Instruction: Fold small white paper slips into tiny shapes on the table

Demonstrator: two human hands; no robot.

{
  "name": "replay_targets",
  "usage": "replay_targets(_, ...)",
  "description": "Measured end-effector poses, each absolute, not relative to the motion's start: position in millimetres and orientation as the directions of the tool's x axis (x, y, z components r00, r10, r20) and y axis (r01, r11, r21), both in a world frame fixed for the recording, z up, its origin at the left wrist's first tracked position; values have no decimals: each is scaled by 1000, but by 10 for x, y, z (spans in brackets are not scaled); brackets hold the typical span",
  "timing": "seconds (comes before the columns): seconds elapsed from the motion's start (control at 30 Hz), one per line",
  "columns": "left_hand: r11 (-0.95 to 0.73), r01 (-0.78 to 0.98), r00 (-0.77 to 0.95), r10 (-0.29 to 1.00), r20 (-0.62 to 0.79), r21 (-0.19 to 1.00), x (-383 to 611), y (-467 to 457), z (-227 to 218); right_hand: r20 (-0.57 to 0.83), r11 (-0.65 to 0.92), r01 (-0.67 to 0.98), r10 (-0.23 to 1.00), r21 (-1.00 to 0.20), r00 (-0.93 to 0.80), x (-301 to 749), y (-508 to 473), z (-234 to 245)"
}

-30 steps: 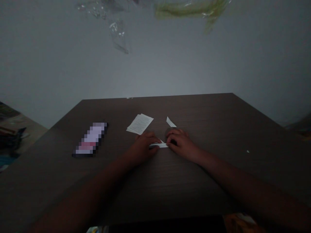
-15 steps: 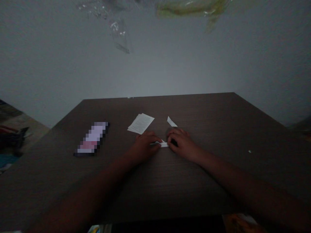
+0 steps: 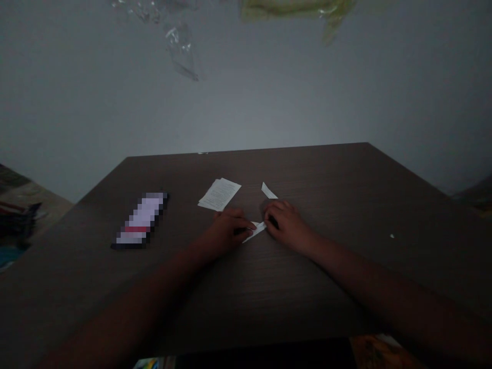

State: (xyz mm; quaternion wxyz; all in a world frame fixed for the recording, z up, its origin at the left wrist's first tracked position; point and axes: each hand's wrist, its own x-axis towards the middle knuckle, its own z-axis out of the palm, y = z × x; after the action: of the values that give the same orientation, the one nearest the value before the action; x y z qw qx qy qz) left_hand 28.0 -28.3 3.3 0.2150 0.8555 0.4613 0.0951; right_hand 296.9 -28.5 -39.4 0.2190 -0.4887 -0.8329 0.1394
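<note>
A small folded piece of white paper (image 3: pixel 256 231) lies slanted on the dark wooden table (image 3: pixel 246 292), between my two hands. My left hand (image 3: pixel 229 229) is closed on its left part, thumb and fingers at the paper. At the paper's upper right end, my right hand (image 3: pixel 285 224) pinches it with curled fingers. Just beyond my right hand rests another narrow folded paper (image 3: pixel 269 191). A small stack of printed paper sheets (image 3: pixel 220 194) lies past my left hand.
To the left lies a phone (image 3: pixel 141 220) with a lit, pixelated screen. A tiny white scrap (image 3: pixel 392 236) sits on the right side of the table. Behind the table stands a pale wall (image 3: pixel 246 102), with clear plastic (image 3: pixel 180 48) and a yellowish plastic piece (image 3: pixel 295 10) on it.
The folded paper between my hands has turned from lying level to slanting, its left end now nearer me. Both hands stay on it. The whole view has shifted slightly.
</note>
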Motion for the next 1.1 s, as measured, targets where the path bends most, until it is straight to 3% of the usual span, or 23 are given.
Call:
replay_targets(0.33, -521, 763, 585, 809, -65, 382, 363, -404, 64, 265, 478, 770, 877, -422, -400, 2958, -257, -435)
replay_targets(0.57, -572, 755, 620, 782, -66, 321, 394, -443, 71, 276, 487, 729, 874, -482, -401, 2998, -210, -468)
replay_targets(1.1, -554, 759, 607, 792, -64, 343, 383, -406, 10, 297, 535, 684, 845, -497, -445, 3015, -322, -372)
